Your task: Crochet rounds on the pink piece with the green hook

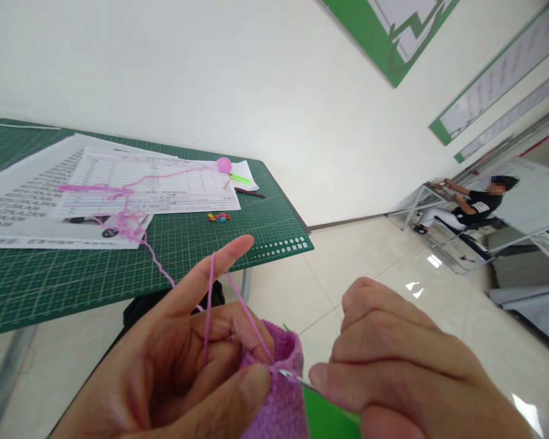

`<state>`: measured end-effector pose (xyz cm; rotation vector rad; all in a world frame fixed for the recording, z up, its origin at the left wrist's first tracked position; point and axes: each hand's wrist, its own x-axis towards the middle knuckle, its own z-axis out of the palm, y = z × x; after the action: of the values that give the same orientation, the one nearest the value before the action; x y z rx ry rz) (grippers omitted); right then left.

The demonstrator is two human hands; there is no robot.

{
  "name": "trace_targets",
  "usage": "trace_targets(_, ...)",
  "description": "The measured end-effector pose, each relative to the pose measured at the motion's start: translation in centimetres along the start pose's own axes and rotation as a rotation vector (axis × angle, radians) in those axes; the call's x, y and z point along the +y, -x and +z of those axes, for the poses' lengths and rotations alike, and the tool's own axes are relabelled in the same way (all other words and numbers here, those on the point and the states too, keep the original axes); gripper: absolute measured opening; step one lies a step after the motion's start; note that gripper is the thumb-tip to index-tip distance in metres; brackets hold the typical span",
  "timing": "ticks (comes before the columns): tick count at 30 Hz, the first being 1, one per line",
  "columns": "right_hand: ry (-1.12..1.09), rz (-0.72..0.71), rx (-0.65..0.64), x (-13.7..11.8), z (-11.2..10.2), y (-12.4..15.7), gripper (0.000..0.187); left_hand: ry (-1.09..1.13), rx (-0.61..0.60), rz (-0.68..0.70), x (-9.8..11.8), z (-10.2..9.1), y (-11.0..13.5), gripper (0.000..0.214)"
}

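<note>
My left hand (183, 360) pinches a pink crocheted piece (281, 384) between thumb and fingers, with its index finger stretched out. Pink yarn (209, 286) runs over that index finger and back to a small pink yarn ball (224, 164) on the table. My right hand (407, 360) is closed on a crochet hook (297, 379) with a green handle. The hook's metal tip sits at the top edge of the pink piece.
A green cutting mat (187, 244) covers the table at left, with printed sheets (146, 186), loose yarn, coloured stitch markers (218, 216), a green hook and a dark stick. Pale floor tiles lie beyond. A seated person (473, 207) works at far right.
</note>
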<state>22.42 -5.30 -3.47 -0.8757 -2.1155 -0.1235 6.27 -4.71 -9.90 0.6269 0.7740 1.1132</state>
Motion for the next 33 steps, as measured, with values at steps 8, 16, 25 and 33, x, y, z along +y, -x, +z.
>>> trace_targets(8,-0.214,-0.081,-0.129,2.2,-0.8,0.5,0.042,-0.071,0.007,-0.088,1.4,0.8,0.5,0.081)
trace_targets(16,-0.226,0.114,0.007,1.7,0.5,1.6,0.028,0.147,-0.071,-0.247,2.4,1.0,0.5,0.072)
trace_targets(25,-0.202,0.149,0.062,1.6,2.4,1.6,0.038,0.035,-0.013,-0.158,2.0,1.3,0.5,0.079)
trace_targets(33,0.003,0.09,0.113,1.2,2.9,1.7,0.028,-0.185,0.183,0.115,0.6,2.3,1.0,0.077)
